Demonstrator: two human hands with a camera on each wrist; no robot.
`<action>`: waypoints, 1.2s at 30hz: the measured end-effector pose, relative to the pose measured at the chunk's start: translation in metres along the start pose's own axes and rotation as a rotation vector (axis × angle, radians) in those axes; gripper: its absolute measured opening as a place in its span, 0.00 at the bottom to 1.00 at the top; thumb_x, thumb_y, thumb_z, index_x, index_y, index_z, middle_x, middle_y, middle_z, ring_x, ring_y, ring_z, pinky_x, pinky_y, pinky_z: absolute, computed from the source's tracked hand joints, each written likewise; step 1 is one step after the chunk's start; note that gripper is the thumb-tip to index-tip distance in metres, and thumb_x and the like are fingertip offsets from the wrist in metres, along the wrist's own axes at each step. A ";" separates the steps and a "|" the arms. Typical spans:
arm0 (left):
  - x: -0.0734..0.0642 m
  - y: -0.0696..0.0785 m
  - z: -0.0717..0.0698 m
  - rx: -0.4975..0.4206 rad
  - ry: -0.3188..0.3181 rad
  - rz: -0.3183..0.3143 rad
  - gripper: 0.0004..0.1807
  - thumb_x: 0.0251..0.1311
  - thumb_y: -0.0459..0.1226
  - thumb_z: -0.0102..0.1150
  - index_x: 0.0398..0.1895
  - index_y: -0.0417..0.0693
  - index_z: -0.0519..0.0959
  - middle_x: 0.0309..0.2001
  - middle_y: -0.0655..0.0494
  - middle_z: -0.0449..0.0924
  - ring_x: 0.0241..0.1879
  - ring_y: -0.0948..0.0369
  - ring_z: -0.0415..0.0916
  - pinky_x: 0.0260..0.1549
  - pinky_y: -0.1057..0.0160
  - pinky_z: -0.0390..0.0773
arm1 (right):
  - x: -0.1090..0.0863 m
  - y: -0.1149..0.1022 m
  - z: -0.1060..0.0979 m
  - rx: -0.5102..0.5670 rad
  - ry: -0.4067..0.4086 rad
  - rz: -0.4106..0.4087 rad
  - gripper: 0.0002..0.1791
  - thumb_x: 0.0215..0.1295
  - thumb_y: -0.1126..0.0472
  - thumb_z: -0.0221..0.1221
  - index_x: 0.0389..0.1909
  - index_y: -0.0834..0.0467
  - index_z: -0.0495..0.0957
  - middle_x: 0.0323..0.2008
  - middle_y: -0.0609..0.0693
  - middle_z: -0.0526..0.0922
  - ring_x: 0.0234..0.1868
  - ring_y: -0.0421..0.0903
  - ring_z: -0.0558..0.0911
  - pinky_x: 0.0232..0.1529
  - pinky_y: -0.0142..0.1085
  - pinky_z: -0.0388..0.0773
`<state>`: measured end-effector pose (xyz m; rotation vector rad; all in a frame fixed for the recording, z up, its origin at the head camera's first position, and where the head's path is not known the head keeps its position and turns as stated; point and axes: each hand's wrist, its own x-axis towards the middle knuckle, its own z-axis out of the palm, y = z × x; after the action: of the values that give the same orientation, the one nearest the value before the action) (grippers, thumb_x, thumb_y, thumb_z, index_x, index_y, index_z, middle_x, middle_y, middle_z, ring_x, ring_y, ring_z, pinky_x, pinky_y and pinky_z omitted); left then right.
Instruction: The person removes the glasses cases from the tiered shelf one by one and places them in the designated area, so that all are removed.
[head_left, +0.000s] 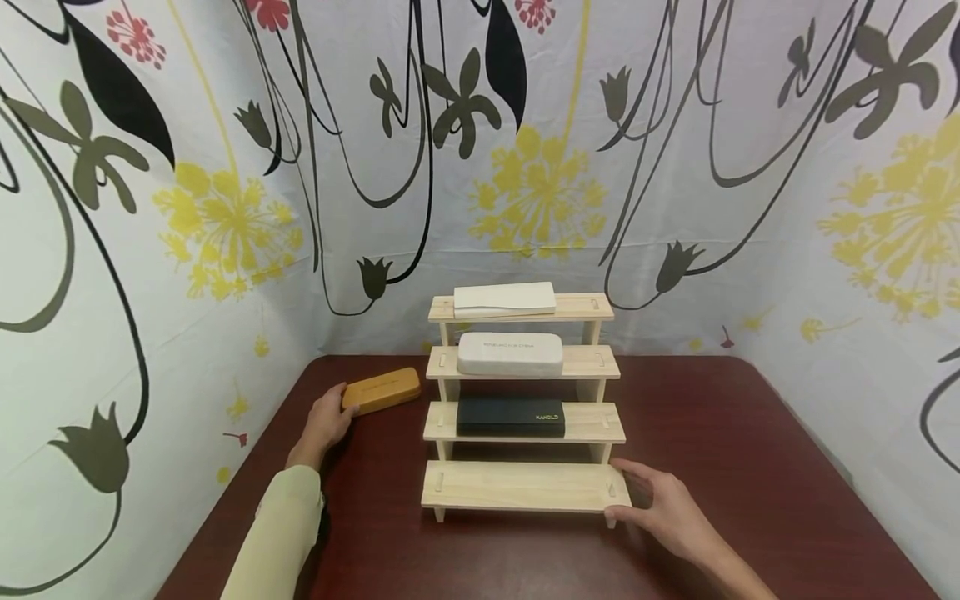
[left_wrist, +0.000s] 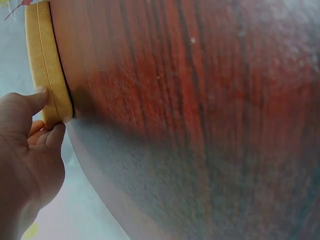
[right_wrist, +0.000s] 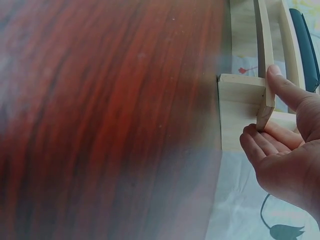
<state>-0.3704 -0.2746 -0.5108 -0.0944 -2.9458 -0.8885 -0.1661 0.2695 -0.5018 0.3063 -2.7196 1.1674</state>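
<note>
A mustard-yellow glasses case [head_left: 382, 391] lies on the table, left of a pale wooden four-step display rack [head_left: 525, 486]. My left hand [head_left: 327, 422] pinches the case's near end; in the left wrist view the thumb [left_wrist: 39, 97] is on one face and the fingers are on the other. At the rack's lowest step, my right hand [head_left: 663, 508] grips the right end between thumb and fingers, as the right wrist view also shows. Higher steps carry a dark green case [head_left: 510, 418], a white hard case [head_left: 510, 354] and a flat cream case [head_left: 504, 298].
The dark red-brown wood-grain table [head_left: 525, 554] extends around the rack. Behind it and at both sides hangs white cloth [head_left: 465, 225] printed with flowers and stems. The lowest step bears nothing.
</note>
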 end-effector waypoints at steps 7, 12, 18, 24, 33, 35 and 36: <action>0.003 0.001 -0.002 0.031 0.000 0.004 0.34 0.79 0.33 0.55 0.78 0.22 0.57 0.76 0.22 0.58 0.74 0.30 0.59 0.72 0.33 0.63 | 0.000 0.001 0.000 -0.002 -0.006 -0.002 0.43 0.50 0.51 0.83 0.65 0.67 0.81 0.60 0.63 0.85 0.59 0.63 0.85 0.57 0.49 0.84; 0.004 0.003 -0.003 0.049 -0.004 -0.005 0.34 0.79 0.33 0.55 0.78 0.22 0.56 0.76 0.22 0.58 0.74 0.30 0.59 0.72 0.33 0.63 | 0.000 0.001 0.000 -0.004 -0.001 -0.001 0.43 0.50 0.51 0.83 0.65 0.66 0.81 0.60 0.63 0.85 0.59 0.63 0.85 0.56 0.48 0.84; 0.001 0.005 -0.006 0.035 -0.003 -0.010 0.34 0.78 0.33 0.55 0.78 0.22 0.57 0.75 0.21 0.58 0.74 0.30 0.60 0.72 0.33 0.63 | 0.000 0.001 0.000 0.019 0.004 -0.006 0.42 0.50 0.52 0.83 0.65 0.66 0.81 0.60 0.64 0.85 0.58 0.64 0.86 0.57 0.44 0.84; -0.002 0.000 -0.012 0.049 -0.008 -0.012 0.34 0.78 0.34 0.54 0.77 0.20 0.57 0.74 0.20 0.59 0.73 0.29 0.60 0.72 0.32 0.63 | 0.000 0.001 0.001 0.028 0.005 -0.015 0.43 0.50 0.51 0.83 0.64 0.67 0.81 0.60 0.64 0.85 0.58 0.64 0.85 0.56 0.42 0.84; -0.005 -0.015 -0.022 0.053 -0.022 -0.051 0.35 0.79 0.35 0.53 0.78 0.21 0.54 0.75 0.20 0.56 0.73 0.28 0.59 0.72 0.32 0.63 | -0.001 0.001 0.001 0.033 0.013 -0.005 0.42 0.49 0.52 0.83 0.64 0.66 0.81 0.60 0.64 0.85 0.59 0.64 0.85 0.57 0.41 0.83; -0.006 -0.018 -0.024 0.059 -0.017 -0.055 0.35 0.79 0.35 0.53 0.78 0.21 0.54 0.75 0.20 0.57 0.72 0.27 0.59 0.71 0.31 0.64 | -0.001 0.001 0.001 0.034 0.015 -0.006 0.42 0.49 0.52 0.83 0.64 0.66 0.81 0.60 0.63 0.85 0.59 0.64 0.85 0.57 0.41 0.83; -0.006 -0.018 -0.026 0.062 -0.016 -0.059 0.35 0.79 0.35 0.53 0.78 0.20 0.54 0.75 0.19 0.57 0.72 0.27 0.59 0.71 0.31 0.64 | -0.001 0.001 0.001 0.037 0.015 -0.008 0.42 0.50 0.53 0.83 0.64 0.67 0.81 0.60 0.63 0.85 0.59 0.64 0.85 0.57 0.42 0.83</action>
<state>-0.3645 -0.3041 -0.5000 -0.0120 -3.0029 -0.8054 -0.1653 0.2695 -0.5035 0.3116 -2.6841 1.2138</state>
